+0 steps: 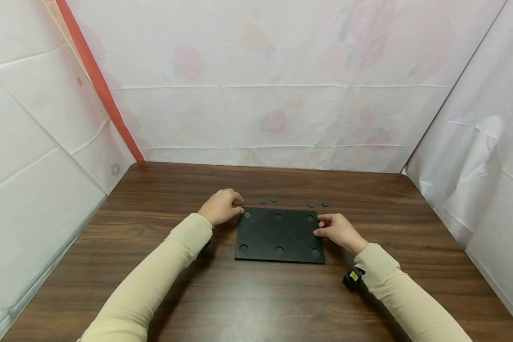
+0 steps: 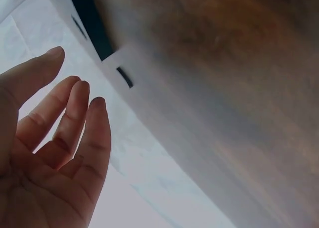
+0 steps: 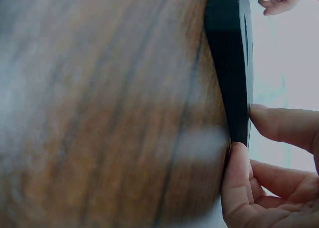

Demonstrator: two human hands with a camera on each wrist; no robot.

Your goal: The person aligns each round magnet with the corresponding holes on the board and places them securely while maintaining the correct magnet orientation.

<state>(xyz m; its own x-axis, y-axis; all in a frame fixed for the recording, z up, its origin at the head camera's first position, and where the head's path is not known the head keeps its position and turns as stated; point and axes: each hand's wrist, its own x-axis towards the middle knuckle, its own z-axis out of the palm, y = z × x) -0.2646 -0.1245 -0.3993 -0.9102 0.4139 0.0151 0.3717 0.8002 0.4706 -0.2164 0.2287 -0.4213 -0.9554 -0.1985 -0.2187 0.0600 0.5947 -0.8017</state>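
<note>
A flat black board with several round recesses lies on the table. My right hand holds the board at its right edge. In the right wrist view, the thumb rests at the top rim and a curled finger lies against the side. My left hand hovers by the board's far left corner. Its fingers are loosely bent with nothing between them in the left wrist view. A small dark disc lies on the table beyond those fingertips. The recess at the far left corner looks lighter than the others.
Beyond the board's far edge lie several small black discs: one pair toward the middle, another pair toward the right. The wood-grain table ends at a white patterned curtain, with more white cloth along both sides.
</note>
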